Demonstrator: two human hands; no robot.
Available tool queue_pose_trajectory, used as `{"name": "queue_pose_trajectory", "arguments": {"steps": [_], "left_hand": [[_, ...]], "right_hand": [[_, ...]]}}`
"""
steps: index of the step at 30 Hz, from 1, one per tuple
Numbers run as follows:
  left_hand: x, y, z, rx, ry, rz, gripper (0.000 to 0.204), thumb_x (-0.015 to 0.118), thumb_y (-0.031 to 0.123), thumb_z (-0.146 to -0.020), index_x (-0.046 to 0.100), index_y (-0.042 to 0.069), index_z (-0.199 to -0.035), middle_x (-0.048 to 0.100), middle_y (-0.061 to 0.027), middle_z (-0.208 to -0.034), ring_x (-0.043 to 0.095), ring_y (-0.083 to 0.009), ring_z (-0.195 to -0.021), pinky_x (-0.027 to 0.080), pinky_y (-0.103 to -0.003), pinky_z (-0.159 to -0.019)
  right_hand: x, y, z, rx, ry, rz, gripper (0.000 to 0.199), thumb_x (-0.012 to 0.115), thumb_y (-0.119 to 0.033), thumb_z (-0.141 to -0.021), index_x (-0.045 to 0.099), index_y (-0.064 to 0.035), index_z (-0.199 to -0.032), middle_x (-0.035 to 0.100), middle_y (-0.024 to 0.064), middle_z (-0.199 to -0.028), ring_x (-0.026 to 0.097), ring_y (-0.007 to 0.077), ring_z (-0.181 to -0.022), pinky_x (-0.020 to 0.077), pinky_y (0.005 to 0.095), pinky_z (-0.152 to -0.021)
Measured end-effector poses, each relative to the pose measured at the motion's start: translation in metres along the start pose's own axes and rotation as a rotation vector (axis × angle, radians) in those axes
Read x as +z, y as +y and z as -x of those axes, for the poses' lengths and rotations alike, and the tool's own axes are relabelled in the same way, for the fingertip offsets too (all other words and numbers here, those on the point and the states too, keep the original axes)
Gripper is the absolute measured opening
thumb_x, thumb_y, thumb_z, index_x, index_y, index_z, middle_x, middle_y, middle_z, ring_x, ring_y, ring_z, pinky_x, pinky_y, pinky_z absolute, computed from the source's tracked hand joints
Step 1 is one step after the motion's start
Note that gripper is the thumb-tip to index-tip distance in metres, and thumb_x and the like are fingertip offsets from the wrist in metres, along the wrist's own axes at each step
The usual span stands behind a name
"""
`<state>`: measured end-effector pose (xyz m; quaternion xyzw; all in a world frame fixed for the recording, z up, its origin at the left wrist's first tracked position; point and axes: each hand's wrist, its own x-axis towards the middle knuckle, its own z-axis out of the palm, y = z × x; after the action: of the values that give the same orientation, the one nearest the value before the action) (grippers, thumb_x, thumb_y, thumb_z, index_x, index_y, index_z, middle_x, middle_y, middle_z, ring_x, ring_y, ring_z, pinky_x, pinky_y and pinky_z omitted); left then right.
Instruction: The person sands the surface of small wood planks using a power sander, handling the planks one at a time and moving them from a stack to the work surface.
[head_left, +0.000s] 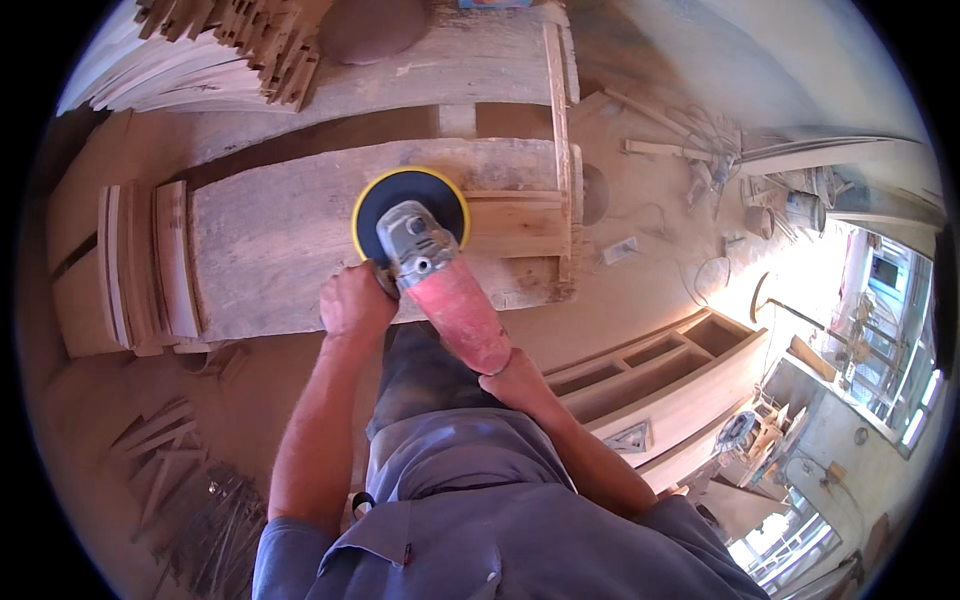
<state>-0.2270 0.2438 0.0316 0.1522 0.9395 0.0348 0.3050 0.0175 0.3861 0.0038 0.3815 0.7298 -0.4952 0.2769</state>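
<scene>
I hold a disc sander (458,312) with a red, dusty body and a grey metal head. Its round black pad (437,187) with a yellow rim is over the worn wooden bench (280,235). My left hand (358,305) is wrapped round the side handle by the head. Around the rear end of the red body, my right hand (516,380) is closed, partly hidden by the tool. A wooden board (512,232) lies flat on the bench just right of the pad, against an upright strip. Whether the pad touches the bench or the board, I cannot tell.
Stacked wood strips (130,265) stand at the bench's left end. More cut wood (200,70) is piled at the far left. A wooden cabinet frame (660,385) stands on the right. Scrap wood (165,450) and a bucket (760,222) are on the dusty floor.
</scene>
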Motion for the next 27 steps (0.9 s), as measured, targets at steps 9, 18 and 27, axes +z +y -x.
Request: {"name": "queue_pose_trajectory", "arguments": {"steps": [9,18,27], "left_hand": [[0.021,0.096,-0.008,0.310,-0.172,0.022,0.016,0.063,0.015,-0.084,0.078,0.011,-0.089,0.075,-0.0148,-0.093,0.074,-0.0307,-0.090,0.059,-0.044,-0.075],[0.047,0.186,-0.020,0.546,-0.145,0.100,0.017,0.062,0.017,-0.085,0.077,0.013,-0.091,0.075,-0.0121,-0.094,0.074,-0.0287,-0.091,0.059,-0.041,-0.076],[0.012,0.070,-0.016,0.252,-0.049,0.002,0.015,0.063,0.018,-0.082,0.073,0.010,-0.088,0.073,-0.0182,-0.089,0.073,-0.0344,-0.087,0.058,-0.047,-0.075]], "right_hand": [[-0.044,0.040,0.043,0.209,0.064,-0.097,0.029,0.074,-0.019,-0.070,0.067,0.0035,-0.088,0.068,0.0178,-0.078,0.069,0.0303,-0.076,0.0542,0.0423,-0.071],[-0.071,0.093,0.054,0.330,0.183,-0.621,0.009,0.070,-0.010,-0.074,0.063,-0.0069,-0.070,0.060,0.0047,-0.062,0.052,0.0127,-0.044,0.0378,0.0316,-0.041],[-0.041,0.013,0.025,0.018,0.036,-0.190,0.018,0.070,-0.013,-0.073,0.064,0.0014,-0.082,0.065,0.0115,-0.070,0.064,0.0194,-0.059,0.0486,0.0359,-0.053]]}}
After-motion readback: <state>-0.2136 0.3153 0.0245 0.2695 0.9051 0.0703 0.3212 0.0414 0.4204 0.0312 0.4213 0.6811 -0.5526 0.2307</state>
